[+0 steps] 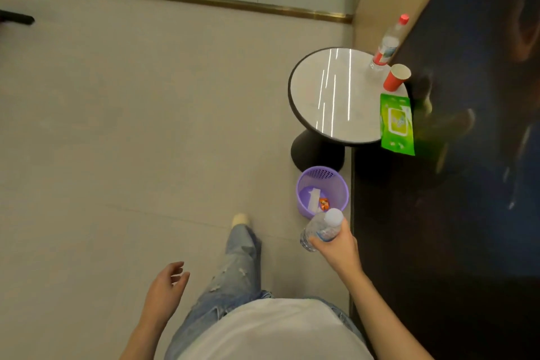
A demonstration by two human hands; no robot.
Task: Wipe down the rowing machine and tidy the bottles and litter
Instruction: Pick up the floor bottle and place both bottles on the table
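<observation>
Head view: clear white-capped bottle (pixel 321 229), right hand (pixel 336 248).

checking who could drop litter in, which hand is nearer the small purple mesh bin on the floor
Right. The right hand, gripping a clear plastic bottle, is just short of the purple mesh bin, on its near side. The left hand, empty and open, hangs far off to the bin's left.

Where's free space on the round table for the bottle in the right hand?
The round marble-look table is bare across its left and middle. Its crowded right edge holds the red-capped clear bottle, red paper cup and green wipes pack. The right hand holds the white-capped clear water bottle near the purple mesh bin.
</observation>
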